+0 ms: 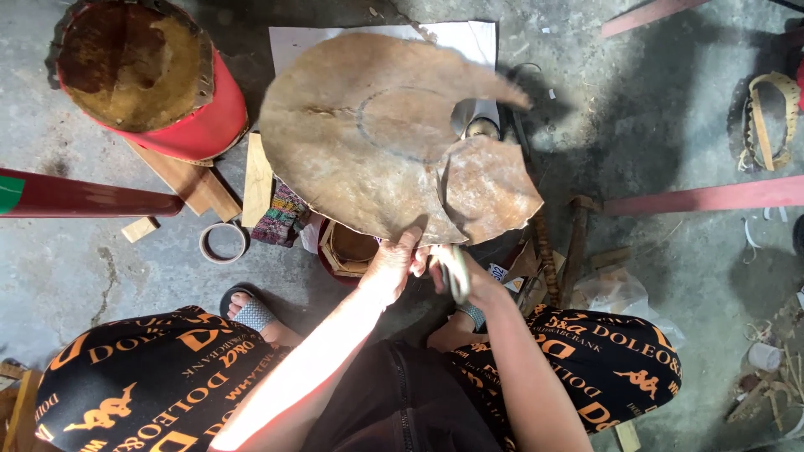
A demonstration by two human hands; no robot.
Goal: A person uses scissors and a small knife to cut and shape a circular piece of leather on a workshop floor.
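Left arm: bare forearm rising from 6 o'clock toward 12 o'clock.
Left hand (392,266): fingers curled closed, pinching upward.
Right arm: bare forearm angling from 5 o'clock toward 11 o'clock.
Right hand (456,272): fist closed, touching the left hand's 3 o'clock side.

Grey concrete floor (662,109), stained and cracked. On it: red drum (159,79) with worn skin head at upper left, wood planks (197,184) beside it, tape roll (224,242), white sheet (469,38), folded patterned cloth (280,213). Red-painted beam (712,198) at right, small wood block (140,228) at left; scraps scattered at far right.
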